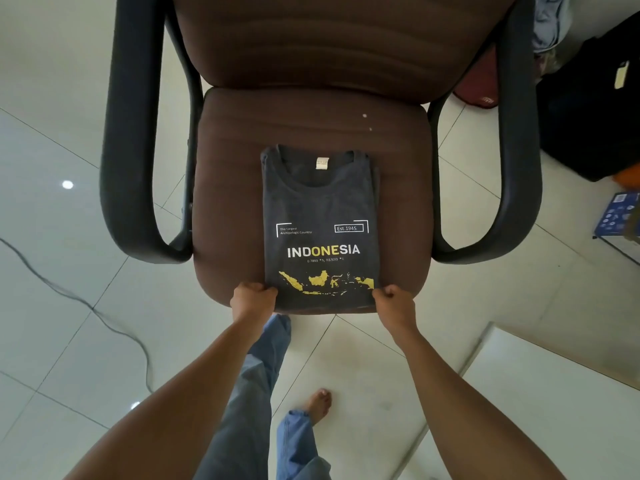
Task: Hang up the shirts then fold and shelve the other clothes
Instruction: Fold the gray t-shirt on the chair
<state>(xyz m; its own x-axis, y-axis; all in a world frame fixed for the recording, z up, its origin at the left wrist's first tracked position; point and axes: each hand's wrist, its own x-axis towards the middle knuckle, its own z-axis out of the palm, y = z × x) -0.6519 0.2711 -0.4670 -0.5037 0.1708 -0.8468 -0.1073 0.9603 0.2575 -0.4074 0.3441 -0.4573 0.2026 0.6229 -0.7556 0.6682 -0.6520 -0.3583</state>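
Note:
A dark grey T-shirt printed with "INDONESIA" and a yellow map lies folded into a narrow rectangle on the brown seat of an office chair, collar away from me. My left hand grips the near left corner of the shirt at the seat's front edge. The near right corner is pinched in my right hand. Both fists are closed on the fabric.
The chair has black armrests on both sides and a tall brown backrest. A dark cable runs over the white tiled floor at the left. Black bags, a blue box and bundled cloth stand at the right.

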